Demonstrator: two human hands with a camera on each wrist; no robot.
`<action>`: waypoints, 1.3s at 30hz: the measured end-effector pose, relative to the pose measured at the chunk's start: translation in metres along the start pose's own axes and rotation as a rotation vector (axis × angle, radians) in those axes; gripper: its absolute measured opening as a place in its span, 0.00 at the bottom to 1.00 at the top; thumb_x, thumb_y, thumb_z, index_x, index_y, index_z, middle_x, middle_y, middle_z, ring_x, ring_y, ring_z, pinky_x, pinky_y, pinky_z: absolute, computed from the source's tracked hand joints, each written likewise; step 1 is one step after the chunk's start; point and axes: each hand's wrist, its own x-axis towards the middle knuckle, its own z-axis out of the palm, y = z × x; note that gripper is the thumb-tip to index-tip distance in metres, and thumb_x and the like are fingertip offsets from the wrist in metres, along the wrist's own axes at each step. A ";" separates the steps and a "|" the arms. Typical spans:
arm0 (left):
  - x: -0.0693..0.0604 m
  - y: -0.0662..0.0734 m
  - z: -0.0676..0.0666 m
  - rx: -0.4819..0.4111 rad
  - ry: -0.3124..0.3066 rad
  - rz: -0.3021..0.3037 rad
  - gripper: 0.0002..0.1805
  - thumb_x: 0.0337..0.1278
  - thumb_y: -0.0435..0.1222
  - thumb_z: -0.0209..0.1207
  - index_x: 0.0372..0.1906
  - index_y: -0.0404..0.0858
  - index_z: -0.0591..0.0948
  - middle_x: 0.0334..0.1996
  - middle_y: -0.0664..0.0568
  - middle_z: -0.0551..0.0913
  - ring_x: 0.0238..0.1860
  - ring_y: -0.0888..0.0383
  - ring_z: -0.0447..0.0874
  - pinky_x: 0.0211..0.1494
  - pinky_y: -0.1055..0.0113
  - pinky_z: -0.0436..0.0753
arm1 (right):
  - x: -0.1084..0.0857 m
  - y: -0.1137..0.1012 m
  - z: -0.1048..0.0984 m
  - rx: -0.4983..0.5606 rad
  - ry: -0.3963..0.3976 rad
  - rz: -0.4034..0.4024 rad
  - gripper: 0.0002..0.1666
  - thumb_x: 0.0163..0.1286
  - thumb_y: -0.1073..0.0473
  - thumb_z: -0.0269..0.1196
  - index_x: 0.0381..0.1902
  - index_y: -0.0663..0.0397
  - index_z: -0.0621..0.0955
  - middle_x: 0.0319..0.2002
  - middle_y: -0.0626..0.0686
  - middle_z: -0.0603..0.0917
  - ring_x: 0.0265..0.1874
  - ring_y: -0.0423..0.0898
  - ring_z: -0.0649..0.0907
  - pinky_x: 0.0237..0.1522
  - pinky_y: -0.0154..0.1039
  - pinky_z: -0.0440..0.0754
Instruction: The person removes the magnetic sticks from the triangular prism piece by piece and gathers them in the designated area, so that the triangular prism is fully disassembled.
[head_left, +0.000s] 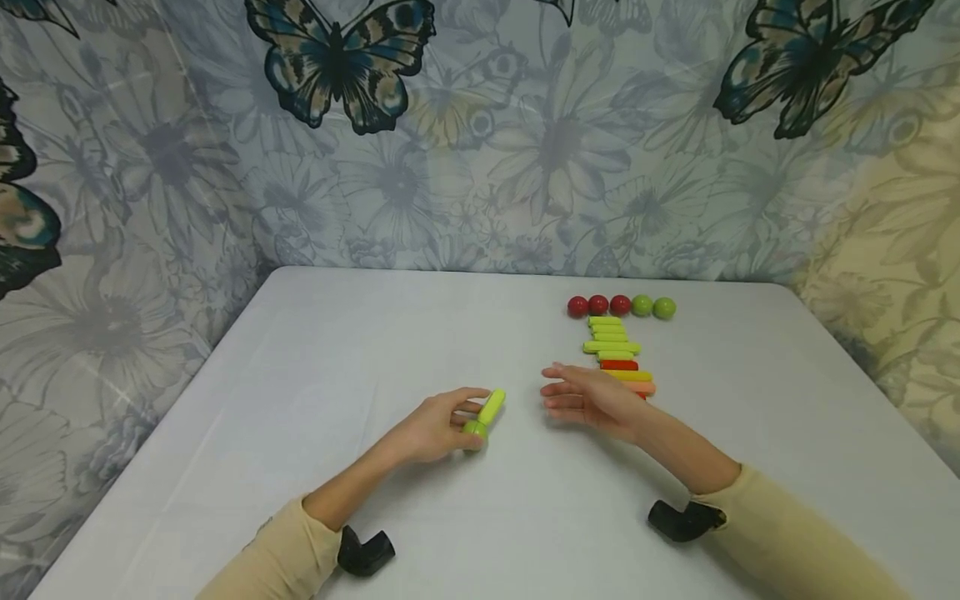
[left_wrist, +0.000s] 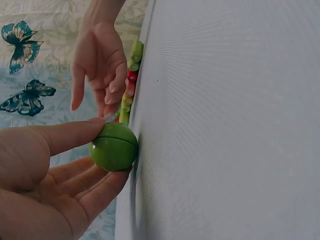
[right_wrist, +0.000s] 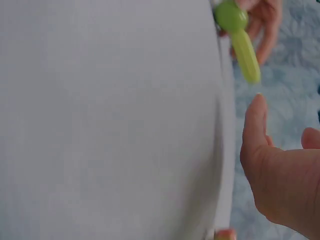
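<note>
In the head view, my left hand (head_left: 433, 429) pinches a green ball (left_wrist: 114, 150) between thumb and fingers, low over the white table. A yellow-green stick (head_left: 492, 407) juts from the ball, tilted up and away in the head view. The left wrist view shows a thin seam across the ball. My right hand (head_left: 596, 402) hovers to the right with fingers extended and nothing in them. Its forearm partly covers a column of sticks. In the right wrist view, the stick (right_wrist: 246, 57) points toward the right hand's thumb, with a gap between them.
Beside the right hand lie yellow-green sticks (head_left: 611, 347), a red stick (head_left: 618, 365), a yellow stick (head_left: 630, 376) and an orange stick (head_left: 640, 387). Behind them, red balls (head_left: 598, 305) and green balls (head_left: 663, 308) form a row. Patterned walls border the white table (head_left: 360, 333).
</note>
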 end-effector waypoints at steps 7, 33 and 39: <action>0.000 0.000 -0.002 0.003 -0.002 0.012 0.34 0.56 0.31 0.65 0.68 0.39 0.67 0.58 0.40 0.76 0.56 0.43 0.76 0.55 0.56 0.77 | 0.013 0.015 0.043 -0.122 -0.011 0.085 0.27 0.74 0.54 0.54 0.62 0.68 0.66 0.51 0.61 0.80 0.44 0.49 0.83 0.49 0.43 0.80; 0.001 0.003 -0.005 -0.023 -0.016 0.019 0.33 0.56 0.30 0.65 0.67 0.36 0.67 0.58 0.38 0.75 0.56 0.42 0.76 0.55 0.56 0.77 | 0.032 0.018 0.076 -0.395 0.151 0.021 0.15 0.71 0.62 0.58 0.49 0.68 0.73 0.37 0.57 0.83 0.31 0.44 0.82 0.40 0.37 0.83; 0.000 0.002 -0.004 -0.027 -0.030 0.004 0.34 0.56 0.31 0.65 0.68 0.36 0.66 0.59 0.39 0.74 0.57 0.40 0.75 0.57 0.54 0.76 | 0.029 0.019 0.063 -0.327 0.185 0.043 0.21 0.71 0.60 0.58 0.56 0.67 0.69 0.39 0.59 0.83 0.33 0.45 0.84 0.41 0.37 0.83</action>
